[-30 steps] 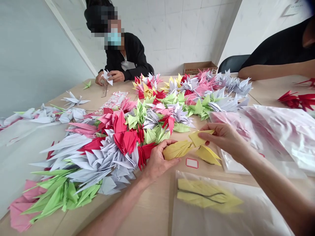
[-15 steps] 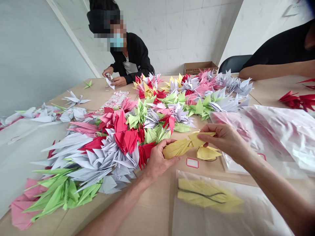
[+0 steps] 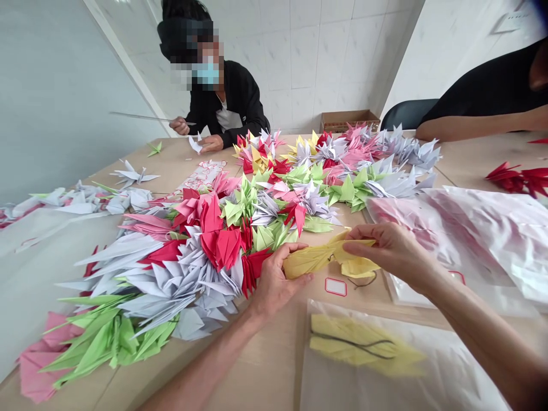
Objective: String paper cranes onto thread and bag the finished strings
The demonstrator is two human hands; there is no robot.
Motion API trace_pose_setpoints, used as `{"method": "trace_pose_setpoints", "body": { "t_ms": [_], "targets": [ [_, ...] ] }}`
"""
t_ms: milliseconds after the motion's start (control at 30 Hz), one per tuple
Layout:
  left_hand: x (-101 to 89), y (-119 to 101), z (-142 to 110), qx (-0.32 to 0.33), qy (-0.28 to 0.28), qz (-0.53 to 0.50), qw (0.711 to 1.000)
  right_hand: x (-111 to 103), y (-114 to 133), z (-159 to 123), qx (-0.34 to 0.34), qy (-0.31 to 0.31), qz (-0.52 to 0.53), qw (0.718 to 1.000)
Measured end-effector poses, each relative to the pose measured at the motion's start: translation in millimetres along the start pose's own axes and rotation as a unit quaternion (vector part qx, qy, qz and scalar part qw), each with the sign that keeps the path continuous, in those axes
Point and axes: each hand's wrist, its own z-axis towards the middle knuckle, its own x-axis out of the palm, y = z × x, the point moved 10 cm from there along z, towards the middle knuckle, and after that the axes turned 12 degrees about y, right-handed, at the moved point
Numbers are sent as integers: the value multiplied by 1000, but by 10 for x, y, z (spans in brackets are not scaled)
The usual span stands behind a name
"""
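My left hand (image 3: 276, 279) is closed around a stack of yellow folded paper cranes (image 3: 309, 260), held just above the table. Pinched between the thumb and fingers of my right hand (image 3: 389, 248) is another yellow paper crane (image 3: 356, 249) at the right end of the stack. A further yellow crane (image 3: 358, 266) hangs below those fingers, with a thin dark string (image 3: 365, 283) trailing under it. A clear plastic bag (image 3: 411, 351) lies in front of me with yellow folded cranes (image 3: 359, 345) and a dark cord inside.
Bunches of white, red, pink and green paper cranes (image 3: 220, 245) heap across the table. A red-edged label (image 3: 335, 287) lies near my hands. Plastic bags (image 3: 479, 240) sit at the right. Across the table, a masked person (image 3: 233, 94) holds a thin rod and white paper.
My right hand has shifted slightly right, and its crane now sits closer against the stack. The person opposite has raised a long thin rod. My left hand stays nearly still.
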Motion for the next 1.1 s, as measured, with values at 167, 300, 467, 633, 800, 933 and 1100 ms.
{"method": "trace_pose_setpoints", "body": {
  "t_ms": [167,300,467,633,800,933,1100],
  "targets": [
    [-11,70,11,-3,-7,-4,1000,-15,20,-23,-8,7,14,1000],
    [-9,50,9,10,-8,-2,1000,-1,-1,-1,-3,18,20,1000],
    [-10,-36,-15,29,-15,37,999,41,-87,40,9,24,15,1000],
    [10,-38,-10,34,-5,45,998,53,-109,44,17,15,20,1000],
    [27,-2,0,23,6,12,1000,55,-131,58,27,12,27,999],
    [36,-1,-3,18,7,17,1000,82,-138,59,31,15,39,999],
    [52,12,0,17,11,2,1000,143,-116,53,32,16,45,998]
  ]
}}
